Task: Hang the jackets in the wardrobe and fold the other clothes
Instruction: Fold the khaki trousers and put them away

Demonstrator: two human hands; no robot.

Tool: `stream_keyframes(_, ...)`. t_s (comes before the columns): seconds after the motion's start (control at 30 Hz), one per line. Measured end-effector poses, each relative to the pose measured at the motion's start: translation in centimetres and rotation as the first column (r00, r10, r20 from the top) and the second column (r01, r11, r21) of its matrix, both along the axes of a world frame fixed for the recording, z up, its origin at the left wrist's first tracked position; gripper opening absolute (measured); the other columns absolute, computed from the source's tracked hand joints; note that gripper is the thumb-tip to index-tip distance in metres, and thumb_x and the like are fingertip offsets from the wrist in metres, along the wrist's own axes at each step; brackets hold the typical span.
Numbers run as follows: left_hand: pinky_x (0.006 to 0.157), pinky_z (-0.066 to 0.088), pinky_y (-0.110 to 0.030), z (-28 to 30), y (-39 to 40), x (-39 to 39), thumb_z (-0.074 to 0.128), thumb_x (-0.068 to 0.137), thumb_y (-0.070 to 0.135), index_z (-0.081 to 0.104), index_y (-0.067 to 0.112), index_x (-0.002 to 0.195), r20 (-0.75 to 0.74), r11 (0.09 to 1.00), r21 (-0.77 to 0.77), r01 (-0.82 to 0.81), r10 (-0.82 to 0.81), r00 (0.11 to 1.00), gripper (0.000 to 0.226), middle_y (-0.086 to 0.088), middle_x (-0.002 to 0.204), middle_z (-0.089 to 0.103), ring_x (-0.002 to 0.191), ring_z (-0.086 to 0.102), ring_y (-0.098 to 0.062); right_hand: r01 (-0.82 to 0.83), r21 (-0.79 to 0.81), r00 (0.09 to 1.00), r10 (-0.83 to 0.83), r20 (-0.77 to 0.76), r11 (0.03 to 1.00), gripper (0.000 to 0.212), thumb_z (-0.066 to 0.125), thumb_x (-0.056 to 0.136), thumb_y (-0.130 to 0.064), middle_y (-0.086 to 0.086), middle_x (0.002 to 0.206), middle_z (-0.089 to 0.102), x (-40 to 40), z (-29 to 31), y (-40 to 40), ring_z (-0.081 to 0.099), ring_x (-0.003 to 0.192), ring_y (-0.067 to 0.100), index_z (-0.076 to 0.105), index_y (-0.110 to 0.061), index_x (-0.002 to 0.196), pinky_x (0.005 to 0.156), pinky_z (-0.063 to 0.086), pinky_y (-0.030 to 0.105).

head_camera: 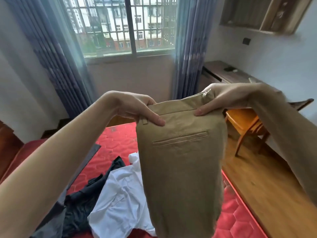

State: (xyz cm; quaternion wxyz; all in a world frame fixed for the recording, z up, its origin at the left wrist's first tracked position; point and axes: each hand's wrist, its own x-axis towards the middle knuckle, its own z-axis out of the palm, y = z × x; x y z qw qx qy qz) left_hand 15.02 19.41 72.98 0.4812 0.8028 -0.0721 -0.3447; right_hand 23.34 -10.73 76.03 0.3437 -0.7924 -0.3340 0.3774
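Left hand and right hand each pinch the waistband of the khaki trousers, held up above the bed, legs hanging. Soft, light cotton, likely floppy; waistband corners look the firmest hold for folding.

matt khaki cloth trousers, glossy wood chair

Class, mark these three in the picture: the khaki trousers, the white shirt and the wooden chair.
khaki trousers (pixel 181 162): head view, on the hanging cloth below the back pocket.
white shirt (pixel 120 200): head view, on its crumpled body lying on the red mattress.
wooden chair (pixel 240 119): head view, on its seat.
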Motion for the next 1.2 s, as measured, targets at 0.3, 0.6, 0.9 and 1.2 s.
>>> stream_keyframes(0.3, 0.062, 0.06, -0.035, -0.9, -1.6, 16.0, 0.081, 0.085, 0.025, 0.08, 0.018, 0.079, 0.611, 0.807, 0.368, -0.462, 0.165, 0.774, 0.009, -0.009, 0.077, 0.075, 0.074, 0.074, -0.022, 0.265, 0.041, 0.598, -0.198, 0.777, 0.963, 0.023, 0.072, 0.093, -0.038, 0.003, 0.08, 0.072, 14.1, -3.2, 3.1, 0.067, 0.082, 0.025, 0.078, -0.018, 0.084, 0.074, 0.056, 0.039)
stream_keyframes(0.6, 0.073, 0.051, -0.04, 3.6, -1.1, 22.0, 0.053, 0.095, 0.003, 0.061, 0.017, 0.087, 0.919, 0.552, 0.385, -0.739, -0.155, 0.362, 0.018, -0.009, 0.09, 0.07, 0.087, 0.067, -0.035, 0.259, 0.263, 0.2, -0.318, 0.927, 0.929, 0.034, 0.054, 0.097, -0.013, 0.01, 0.102, 0.076, 21.1, 0.9, 6.2, 0.069, 0.095, 0.036, 0.076, -0.026, 0.121, 0.085, 0.057, 0.05)
stream_keyframes(0.9, 0.089, 0.054, -0.05, -6.4, -3.2, 19.4, 0.054, 0.101, 0.01, 0.057, 0.016, 0.136, 0.883, 0.576, 0.465, -0.672, -0.247, 0.4, 0.036, -0.006, 0.123, 0.068, 0.111, 0.067, -0.035, 0.26, 0.079, 0.119, -0.113, 0.986, 0.962, 0.027, 0.054, 0.103, -0.035, 0.004, 0.106, 0.076, 19.1, -7.4, 2.0, 0.073, 0.096, 0.035, 0.066, -0.032, 0.127, 0.078, 0.056, 0.043)
stream_keyframes(1.2, 0.092, 0.051, -0.041, -38.1, -10.8, 9.4, 0.043, 0.096, -0.005, 0.054, 0.011, 0.133, 0.608, 0.647, 0.689, -0.328, -0.269, 0.747, 0.042, -0.007, 0.133, 0.062, 0.123, 0.06, -0.029, 0.242, -0.375, 0.48, 0.226, 0.848, 0.895, 0.026, 0.076, 0.077, 0.001, 0.004, 0.068, 0.071, 9.4, -38.2, -4.2, 0.074, 0.06, 0.026, 0.07, -0.016, 0.096, 0.05, 0.055, 0.036)
